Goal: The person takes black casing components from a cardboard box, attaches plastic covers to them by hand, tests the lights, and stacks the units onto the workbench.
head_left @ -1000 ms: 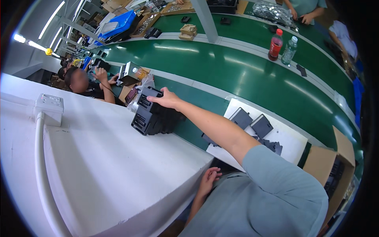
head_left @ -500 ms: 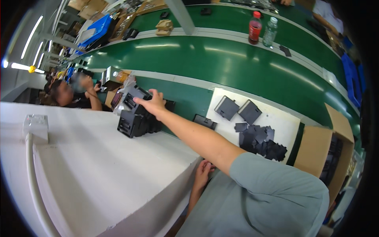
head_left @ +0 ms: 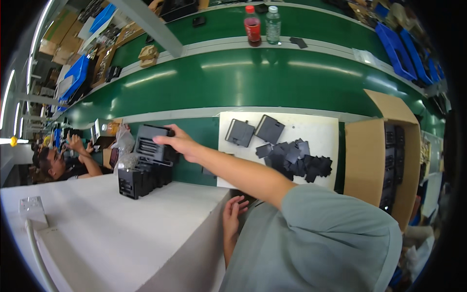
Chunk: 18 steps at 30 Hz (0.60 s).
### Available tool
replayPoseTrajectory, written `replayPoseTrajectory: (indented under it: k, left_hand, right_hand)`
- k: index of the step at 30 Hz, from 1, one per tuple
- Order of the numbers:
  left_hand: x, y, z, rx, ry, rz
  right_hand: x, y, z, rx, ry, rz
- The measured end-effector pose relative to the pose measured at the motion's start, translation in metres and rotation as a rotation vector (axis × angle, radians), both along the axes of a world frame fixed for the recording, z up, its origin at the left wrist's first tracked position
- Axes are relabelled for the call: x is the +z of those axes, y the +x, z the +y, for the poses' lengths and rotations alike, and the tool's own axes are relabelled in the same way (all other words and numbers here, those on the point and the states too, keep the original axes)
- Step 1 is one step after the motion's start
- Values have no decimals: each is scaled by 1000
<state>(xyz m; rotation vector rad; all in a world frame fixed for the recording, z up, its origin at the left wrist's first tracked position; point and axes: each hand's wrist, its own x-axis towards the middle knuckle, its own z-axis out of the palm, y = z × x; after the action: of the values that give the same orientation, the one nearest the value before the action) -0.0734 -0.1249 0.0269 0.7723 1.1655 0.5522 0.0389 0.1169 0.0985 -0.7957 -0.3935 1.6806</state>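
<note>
My right hand (head_left: 181,144) reaches across to the left and grips a black plastic case (head_left: 156,142) with slotted sides, thumb on its near face. The case is tilted just above a row of similar black cases (head_left: 132,182) on the white ledge; whether it touches them I cannot tell. Low in front of my body, my left hand (head_left: 233,210) hangs beside the ledge's edge, fingers loosely apart and holding nothing. Two flat black cases (head_left: 240,132) lie on a white board (head_left: 316,127), with a pile of thin black pieces (head_left: 292,158) close by.
An open cardboard box (head_left: 369,165) with black cases inside stands right of the board. Behind runs a green conveyor (head_left: 219,78), with a red-capped bottle (head_left: 253,29) and a clear bottle (head_left: 273,28) beyond. Another person (head_left: 56,160) sits far left, near a plastic bag (head_left: 124,143).
The view has swung to the right, so the scene sits farther left. The case in my right hand has tilted and risen relative to the row of cases. My left hand's fingers have spread slightly.
</note>
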Motion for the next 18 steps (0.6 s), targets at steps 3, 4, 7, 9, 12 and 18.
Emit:
replayPoseTrajectory:
  k: [3,4,7,9,12,18]
  left_hand:
    - [5,15,14,51,12,-80]
    - [8,19,17,144,-5,-150]
    - [0,22,25,138,-95,-380]
    - [23,45,26,-11,-254,-450]
    - [42,84,24,-323,-108,-456]
    - [41,131,7,-438,-261,-427]
  right_hand:
    - [-4,71,-65,169,83,-108]
    - [10,98,-98,276,96,-98]
    - [22,152,-172,504,132,-329]
    - [31,176,-222,553,82,-308]
    - [36,203,-262,516,84,-334]
    - [55,209,-337,115,66,-933]
